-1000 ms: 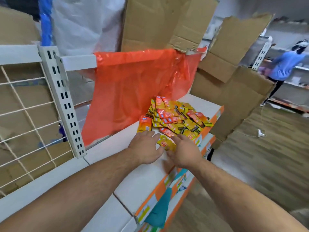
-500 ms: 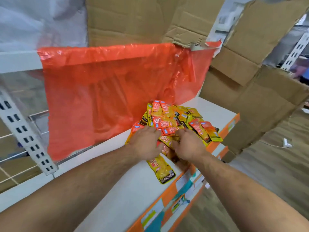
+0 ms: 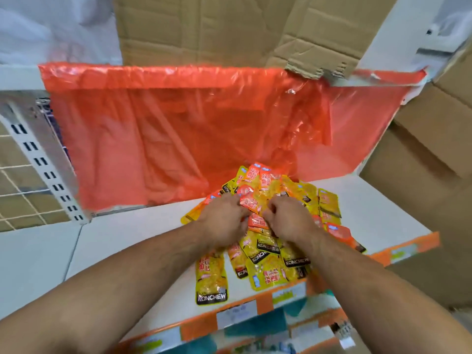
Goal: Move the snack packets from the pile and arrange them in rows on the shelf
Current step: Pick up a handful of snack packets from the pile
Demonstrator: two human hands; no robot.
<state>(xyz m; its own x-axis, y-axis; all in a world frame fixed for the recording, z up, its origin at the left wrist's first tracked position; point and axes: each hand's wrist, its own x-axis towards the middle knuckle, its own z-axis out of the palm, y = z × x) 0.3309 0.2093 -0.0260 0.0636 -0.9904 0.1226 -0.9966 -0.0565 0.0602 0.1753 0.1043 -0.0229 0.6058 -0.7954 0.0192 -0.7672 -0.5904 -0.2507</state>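
Both hands dig into snack packets point(image 3: 283, 190) heaped on white shelf point(image 3: 122, 241).
Likely light, slick, floppy pouches (take by an edge seam); right hand point(image 3: 290, 218) pinches one, left hand point(image 3: 223, 218) grip unclear.

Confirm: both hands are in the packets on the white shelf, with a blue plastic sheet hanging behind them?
No: the head view shows the plastic sheet is orange, not blue. The left hand and right hand are in the packets on the white shelf.
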